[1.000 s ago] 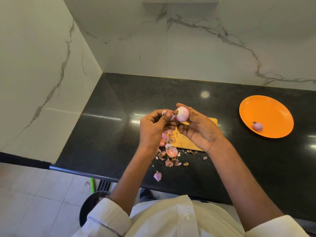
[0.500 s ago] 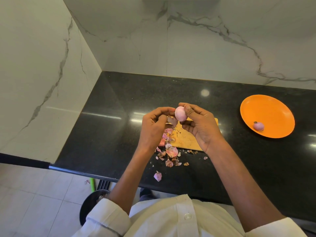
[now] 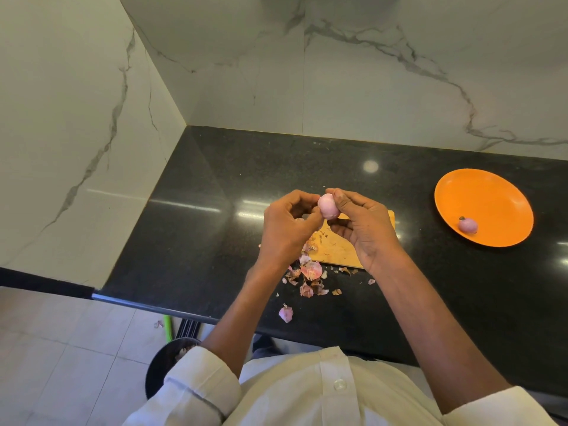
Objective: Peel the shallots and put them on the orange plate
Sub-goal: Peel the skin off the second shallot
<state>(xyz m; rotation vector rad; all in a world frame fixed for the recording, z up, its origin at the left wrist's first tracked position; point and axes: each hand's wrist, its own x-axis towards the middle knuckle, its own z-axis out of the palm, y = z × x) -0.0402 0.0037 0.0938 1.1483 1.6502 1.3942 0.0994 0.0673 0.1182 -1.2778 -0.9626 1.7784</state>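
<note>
Marble wall [image 3: 76,133]: fills the upper left of the frame, grey-veined.
Black counter [image 3: 215,210]: glossy, running across the middle to the right edge.
Your left hand [image 3: 287,224]: centre of the frame, fingers curled, fingertips against the left side of the shallot; whether it pinches a scrap of skin cannot be told.
Loose skins [image 3: 310,272]: pink and brown flakes scattered just below your hands.
Shallot [image 3: 328,206]: centre, held above the wooden board [image 3: 338,253]; pale pink, smooth, round, showing peeled flesh.
Your right hand [image 3: 365,226]: clasps the shallot between thumb and fingers.
Orange plate [image 3: 484,198]: right of the frame, on the counter.
Second shallot [image 3: 467,225]: on the plate's lower part, purple-pink, dark stub on top.
</note>
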